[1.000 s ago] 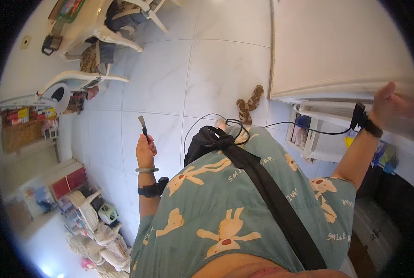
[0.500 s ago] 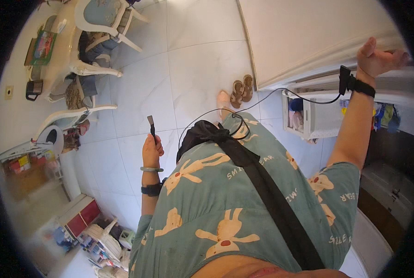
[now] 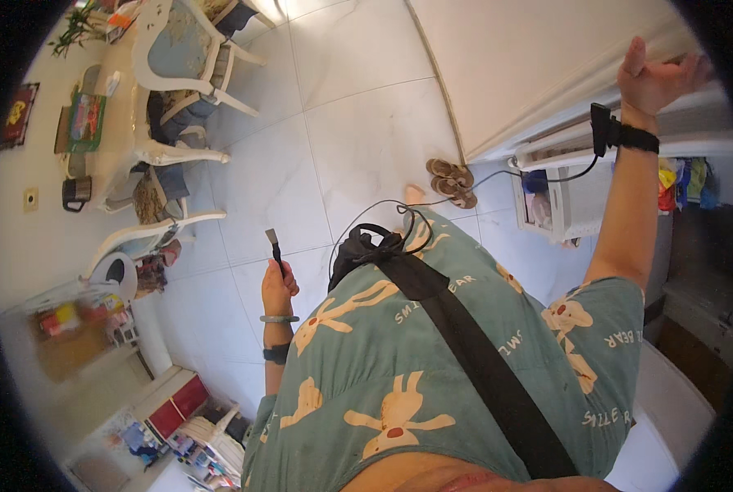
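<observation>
My left hand [image 3: 277,287] is closed around the dark handle of a small flat brush [image 3: 273,244], held upright in front of my green patterned shirt. A bangle and a dark band sit on that wrist. My right hand [image 3: 655,78] is raised high at the upper right, fingers spread, resting on the top edge of the open white fridge door [image 3: 547,57]. A black strapped device with a cable is on that wrist. Door shelves [image 3: 563,201] with packets show beside my right arm.
A pair of brown sandals [image 3: 453,180] lies on the white tiled floor by the fridge door's foot. White chairs [image 3: 182,74] and a table with a dark mug [image 3: 75,193] stand at the upper left. Cluttered shelves and baskets [image 3: 194,426] fill the lower left.
My view has swung, so the fridge door and chairs shifted down and left in the picture. My right hand stays on the door's top edge, lifted higher. The left hand still holds the brush.
</observation>
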Demonstrator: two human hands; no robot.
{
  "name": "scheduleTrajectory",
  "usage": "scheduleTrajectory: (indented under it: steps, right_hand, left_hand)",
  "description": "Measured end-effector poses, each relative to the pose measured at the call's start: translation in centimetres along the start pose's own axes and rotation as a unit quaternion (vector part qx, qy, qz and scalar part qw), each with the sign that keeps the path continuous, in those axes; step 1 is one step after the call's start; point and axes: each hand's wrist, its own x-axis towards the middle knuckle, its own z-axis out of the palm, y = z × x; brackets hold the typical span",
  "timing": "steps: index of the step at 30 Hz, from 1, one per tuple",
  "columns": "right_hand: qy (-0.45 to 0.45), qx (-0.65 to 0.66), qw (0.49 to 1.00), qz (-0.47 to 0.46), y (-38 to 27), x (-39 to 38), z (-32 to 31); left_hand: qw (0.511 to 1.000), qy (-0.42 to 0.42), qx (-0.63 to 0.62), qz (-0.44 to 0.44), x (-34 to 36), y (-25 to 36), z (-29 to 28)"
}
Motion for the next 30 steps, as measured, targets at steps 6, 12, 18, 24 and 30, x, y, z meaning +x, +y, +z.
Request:
scheduleTrajectory:
  steps: [6, 12, 18, 24, 30]
  right_hand:
    - [-0.035, 0.017, 0.999, 0.006, -2.1, 1.1, -0.4]
    - [0.020, -0.006, 0.994, 0.104, -2.2, -0.3, -0.4]
    - [0.030, -0.050, 0.997, 0.054, -1.7, -0.1, -0.2]
    - [0.034, -0.070, 0.995, 0.066, -1.9, 0.1, 0.0]
    - [0.017, 0.000, 0.992, 0.124, -2.7, 0.2, -0.7]
  left_hand:
    - [0.999, -0.038, 0.003, -0.015, 2.0, 0.2, 0.2]
    - [0.998, -0.049, 0.014, -0.044, 2.2, 1.5, 1.2]
    - [0.996, -0.062, 0.034, -0.050, 2.7, 1.6, 0.8]
    - [0.994, -0.076, 0.044, -0.072, 2.1, 1.5, 1.1]
    - [0.994, -0.069, 0.057, -0.065, 2.0, 1.4, 1.5]
